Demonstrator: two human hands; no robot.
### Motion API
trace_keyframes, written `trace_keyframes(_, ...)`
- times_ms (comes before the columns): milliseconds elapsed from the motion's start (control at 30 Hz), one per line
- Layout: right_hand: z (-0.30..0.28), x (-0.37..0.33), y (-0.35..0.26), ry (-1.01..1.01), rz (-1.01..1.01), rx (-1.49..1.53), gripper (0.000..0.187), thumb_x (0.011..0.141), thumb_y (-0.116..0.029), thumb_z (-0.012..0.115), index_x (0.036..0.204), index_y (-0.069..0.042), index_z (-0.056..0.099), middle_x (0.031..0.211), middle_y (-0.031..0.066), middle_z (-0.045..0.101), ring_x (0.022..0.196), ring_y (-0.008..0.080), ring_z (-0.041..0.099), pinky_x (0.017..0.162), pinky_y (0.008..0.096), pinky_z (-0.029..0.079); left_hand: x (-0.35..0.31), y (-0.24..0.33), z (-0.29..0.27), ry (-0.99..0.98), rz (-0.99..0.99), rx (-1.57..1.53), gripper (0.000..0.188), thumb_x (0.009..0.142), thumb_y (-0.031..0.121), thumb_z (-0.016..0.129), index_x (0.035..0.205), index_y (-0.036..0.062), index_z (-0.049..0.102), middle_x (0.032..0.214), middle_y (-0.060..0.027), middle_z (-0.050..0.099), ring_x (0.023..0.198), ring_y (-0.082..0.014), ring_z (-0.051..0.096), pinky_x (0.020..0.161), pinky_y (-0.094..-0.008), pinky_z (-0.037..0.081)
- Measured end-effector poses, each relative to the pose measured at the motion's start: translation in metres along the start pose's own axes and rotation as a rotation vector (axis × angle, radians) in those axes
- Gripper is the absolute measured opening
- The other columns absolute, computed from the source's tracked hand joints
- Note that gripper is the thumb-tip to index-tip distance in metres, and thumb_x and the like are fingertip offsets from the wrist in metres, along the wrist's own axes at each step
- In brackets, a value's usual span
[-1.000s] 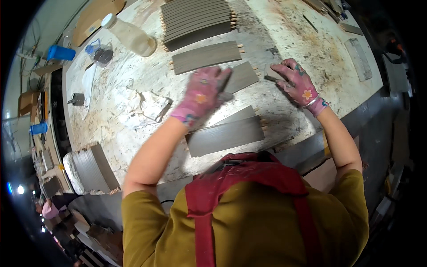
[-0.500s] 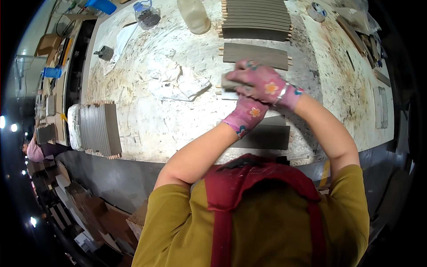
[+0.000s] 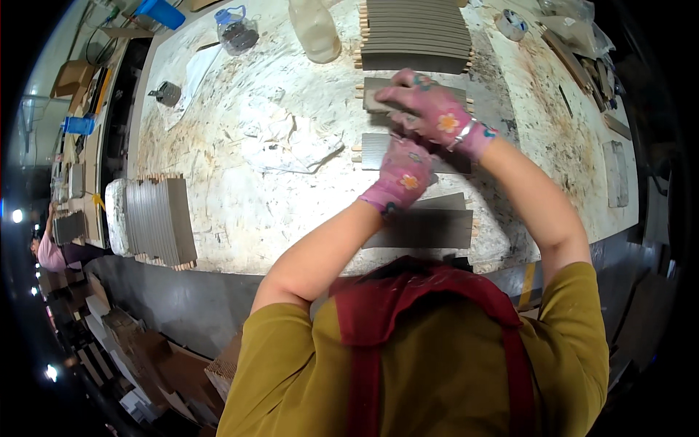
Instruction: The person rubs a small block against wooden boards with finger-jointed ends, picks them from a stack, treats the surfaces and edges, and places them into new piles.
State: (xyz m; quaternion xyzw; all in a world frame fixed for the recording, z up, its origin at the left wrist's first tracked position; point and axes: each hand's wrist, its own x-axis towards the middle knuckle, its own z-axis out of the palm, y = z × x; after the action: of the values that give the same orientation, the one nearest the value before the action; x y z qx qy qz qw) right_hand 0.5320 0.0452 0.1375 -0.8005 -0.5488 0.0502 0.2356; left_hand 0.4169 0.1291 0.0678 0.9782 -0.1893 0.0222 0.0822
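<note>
My right hand [image 3: 429,109], in a pink flowered glove, is curled round a small grey-beige pad [image 3: 377,100] over a grey panel [image 3: 453,95] with wooden pegs at its ends. My left hand [image 3: 405,173], gloved alike, lies just nearer to me over a second pegged panel [image 3: 374,151], whose left part shines pale. Its fingers are blurred and partly hidden by the right hand, so I cannot tell how they are closed. Closest to my body lie more grey boards [image 3: 429,229], overlapping at a slant.
Beyond my hands is a stack of pegged panels [image 3: 415,36]; another stack [image 3: 160,221] stands at the left edge. A crumpled white cloth [image 3: 291,138], a cloudy plastic bottle [image 3: 314,33], a blue-lidded jug [image 3: 237,33] and a tape roll [image 3: 511,25] lie on the stained table [image 3: 218,146].
My right hand has moved away from me with the pad, from the pale-shining panel to the one beyond it. The left hand has shifted slightly left, and the hands are less overlapped.
</note>
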Motion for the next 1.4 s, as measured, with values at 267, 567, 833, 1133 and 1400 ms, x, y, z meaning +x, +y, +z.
trace_keyframes(267,-0.028,-0.109,0.047,0.514,0.423,0.709,0.038,0.089,-0.02,0.069,0.123,-0.003,0.062,0.125,0.0077,0.062,0.114,0.0183,0.057,0.099,0.0308,0.044,0.031,-0.077,-0.051,-0.59,-0.276,-1.213,0.044,0.092,0.025,0.064,0.131,0.0049,0.06,0.102,-0.0073,0.072,0.091,-0.0146,0.063,0.089,-0.028,0.05)
trace_keyframes(567,-0.001,-0.179,0.049,0.693,0.712,0.845,0.048,0.087,-0.027,0.073,0.125,0.0,0.062,0.122,0.0066,0.061,0.107,0.0146,0.057,0.094,0.0258,0.043,0.008,-0.06,-0.067,0.032,0.043,-0.322,0.032,0.093,0.032,0.059,0.112,0.0075,0.066,0.104,-0.0177,0.067,0.095,-0.0356,0.063,0.084,-0.0442,0.052)
trace_keyframes(833,0.015,-0.105,0.011,0.336,0.402,0.345,0.034,0.089,-0.027,0.067,0.119,-0.012,0.063,0.119,0.0144,0.06,0.108,0.0346,0.06,0.094,0.0395,0.049,-0.042,-0.014,-0.034,0.008,0.241,-0.147,0.038,0.091,0.028,0.061,0.121,0.0044,0.061,0.127,-0.0143,0.059,0.113,-0.0352,0.057,0.096,-0.0425,0.048)
trace_keyframes(1133,0.062,0.022,-0.028,-0.214,0.081,0.155,0.031,0.088,-0.03,0.065,0.117,-0.018,0.064,0.121,0.0162,0.057,0.102,0.038,0.062,0.087,0.0441,0.05,-0.052,-0.007,-0.05,-0.211,-0.024,-0.228,0.05,0.091,0.03,0.058,0.13,0.0006,0.052,0.129,-0.0234,0.051,0.12,-0.0411,0.048,0.106,-0.0452,0.039)
trace_keyframes(1400,0.022,-0.058,0.027,-0.118,0.213,0.184,0.034,0.091,-0.027,0.063,0.123,-0.016,0.061,0.117,0.0112,0.066,0.104,0.0351,0.063,0.092,0.0455,0.05,-0.057,-0.008,-0.042,-0.134,-0.016,-0.221,0.052,0.093,0.029,0.057,0.134,-0.0015,0.048,0.14,-0.0224,0.046,0.127,-0.0453,0.043,0.109,-0.045,0.037)
